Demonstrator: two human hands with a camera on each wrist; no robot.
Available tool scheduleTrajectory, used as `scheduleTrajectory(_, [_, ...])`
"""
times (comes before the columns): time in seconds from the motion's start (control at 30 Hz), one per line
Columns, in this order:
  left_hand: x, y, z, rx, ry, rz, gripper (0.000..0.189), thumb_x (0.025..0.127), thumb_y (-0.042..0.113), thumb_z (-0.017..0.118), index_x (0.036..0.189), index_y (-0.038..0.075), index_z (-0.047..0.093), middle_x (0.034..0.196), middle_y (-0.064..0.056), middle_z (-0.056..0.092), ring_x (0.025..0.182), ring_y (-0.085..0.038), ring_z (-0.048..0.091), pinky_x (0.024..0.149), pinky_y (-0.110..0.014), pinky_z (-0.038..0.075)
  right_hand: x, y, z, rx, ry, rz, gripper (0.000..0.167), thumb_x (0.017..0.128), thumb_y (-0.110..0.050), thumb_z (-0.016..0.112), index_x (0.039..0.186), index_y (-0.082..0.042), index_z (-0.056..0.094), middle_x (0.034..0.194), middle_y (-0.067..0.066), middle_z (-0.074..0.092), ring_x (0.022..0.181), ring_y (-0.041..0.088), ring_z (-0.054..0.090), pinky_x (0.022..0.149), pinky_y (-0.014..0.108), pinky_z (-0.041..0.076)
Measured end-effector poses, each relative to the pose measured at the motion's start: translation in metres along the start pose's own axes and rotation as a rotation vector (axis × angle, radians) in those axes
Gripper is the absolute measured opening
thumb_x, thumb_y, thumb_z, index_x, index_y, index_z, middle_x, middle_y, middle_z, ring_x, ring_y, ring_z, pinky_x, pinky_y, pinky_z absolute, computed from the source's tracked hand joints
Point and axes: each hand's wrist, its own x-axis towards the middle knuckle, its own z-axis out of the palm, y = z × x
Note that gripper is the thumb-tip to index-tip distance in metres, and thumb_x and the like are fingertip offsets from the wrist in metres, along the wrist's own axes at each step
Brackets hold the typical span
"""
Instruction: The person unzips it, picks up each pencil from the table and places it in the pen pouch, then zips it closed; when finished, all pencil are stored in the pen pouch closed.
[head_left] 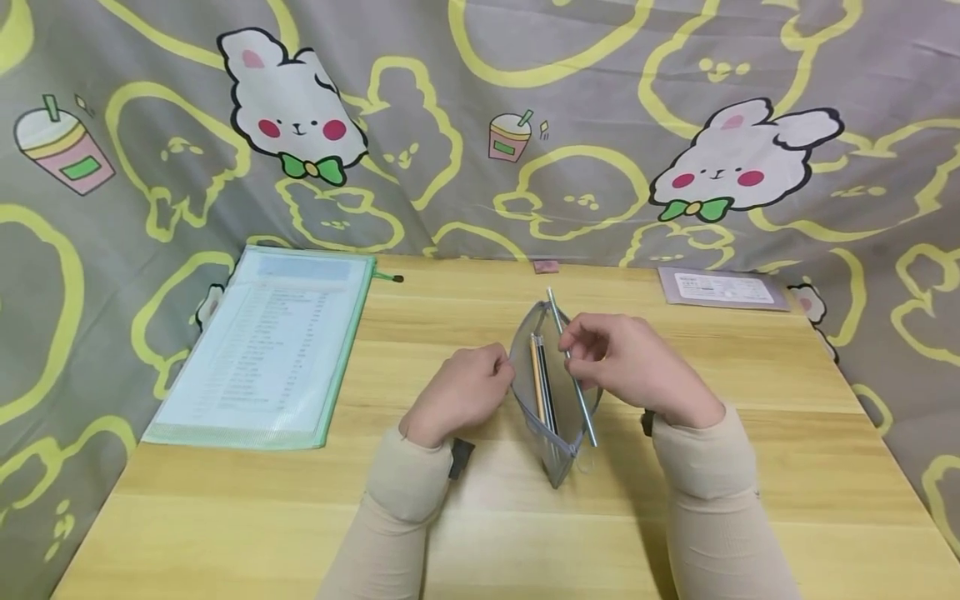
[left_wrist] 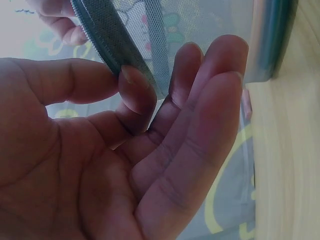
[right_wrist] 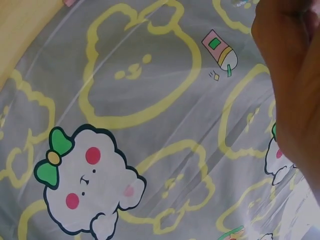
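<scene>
A grey mesh zip pencil pouch (head_left: 557, 467) stands with its mouth spread wide. Inside it lean an orange pencil (head_left: 537, 379) and dark pencils (head_left: 550, 400). My left hand (head_left: 461, 387) pinches the pouch's left rim; in the left wrist view, thumb and index finger grip the zipper edge (left_wrist: 97, 32) while the other fingers extend beside the mesh. Over the pouch's right side, my right hand (head_left: 633, 358) pinches a slim light-blue pencil (head_left: 585, 414), which slants across the opening. Only part of the right hand (right_wrist: 292, 75) shows in the right wrist view, its fingertips hidden.
On the left of the wooden table (head_left: 262, 517) lies a clear green-edged zip folder (head_left: 255, 350) with a printed sheet. A small pink eraser (head_left: 546, 267) sits at the back edge, and a mauve packet (head_left: 723, 288) with a white label at back right. Patterned curtain (head_left: 450, 192) encloses the table.
</scene>
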Motion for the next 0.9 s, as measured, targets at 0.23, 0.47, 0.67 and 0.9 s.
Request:
scheduleTrajectory(0.23, [0.0009,0.0008,0.0002,0.003,-0.003,0.004,0.027,0.109,0.021,0.045,0.093,0.012,0.065,0.074,-0.001,0.058,0.060,-0.016,0.048,0.056,-0.031,0.041,0.0001,-0.0009,0.0031,0.018,-0.054,0.002,0.018,0.086,-0.002,0.066,0.101,-0.009,0.072,0.082,0.004,0.068,0.072,0.017,0.066,0.063,0.031,0.060])
scheduleTrajectory(0.47, [0.0002,0.0016,-0.0003,0.000,0.001,0.007,0.027,0.108,0.021,0.044,0.094,0.012,0.065,0.074,-0.001,0.059,0.061,-0.016,0.049,0.057,-0.031,0.041,0.0022,-0.0014,0.0055,0.026,-0.056,0.006,0.018,0.084,-0.001,0.064,0.098,-0.008,0.072,0.081,0.004,0.068,0.069,0.017,0.067,0.064,0.034,0.061])
scheduleTrajectory(0.67, [0.0000,0.0030,0.0000,0.004,0.001,0.003,0.027,0.108,0.021,0.044,0.094,0.012,0.065,0.074,-0.001,0.059,0.060,-0.015,0.048,0.056,-0.031,0.040,0.0050,0.0003,0.0063,0.023,-0.071,0.014,0.016,0.087,-0.002,0.065,0.100,-0.008,0.072,0.082,0.005,0.069,0.070,0.017,0.068,0.065,0.033,0.062])
scheduleTrajectory(0.9, [-0.0004,0.0044,-0.0001,-0.003,-0.005,-0.004,0.027,0.109,0.022,0.044,0.094,0.012,0.065,0.074,-0.001,0.059,0.059,-0.015,0.048,0.056,-0.031,0.041,0.0088,0.0044,0.0078,0.052,-0.082,0.030,0.015,0.089,-0.002,0.064,0.102,-0.006,0.071,0.085,0.007,0.070,0.074,0.018,0.069,0.068,0.033,0.063])
